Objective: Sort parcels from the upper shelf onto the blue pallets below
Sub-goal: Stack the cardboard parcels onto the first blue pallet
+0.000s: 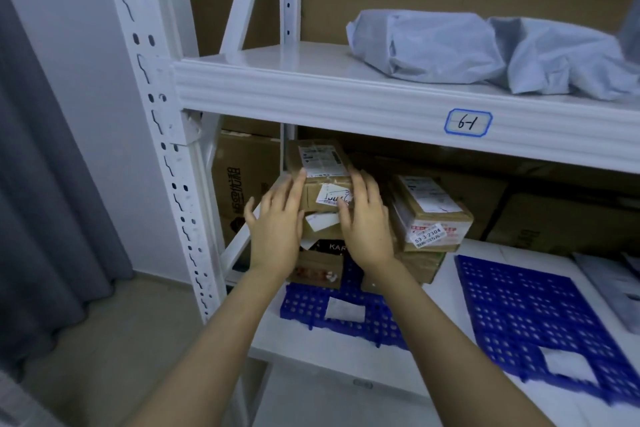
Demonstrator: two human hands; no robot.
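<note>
1. Cardboard parcel (320,180), brown with white labels, sits on top of a stack of boxes on the lower shelf, under the upper shelf (346,94).
2. Both hands are clamped on this parcel: the left hand (277,222) presses its 9 o'clock side with fingers spread, and the right hand (363,218) presses its 3 o'clock side, thumb on the front face.
3. Directly below the parcel more boxes are stacked; the lowest rest on the far part of a blue pallet (346,319), whose near part carries a white slip.
4. At 3 o'clock of the held parcel, just beside it, a second labelled box (429,211) lies on another carton.
5. A second blue pallet (530,315) lies at 4 o'clock, apart from the first, bare except for a white slip near its front.
6. On the upper shelf, at 1 o'clock, two grey plastic mailer bags (426,42) lie touching each other, above a tag reading "6-1" (468,122).
7. A white perforated rack post (156,107) stands at 9 o'clock.
</note>
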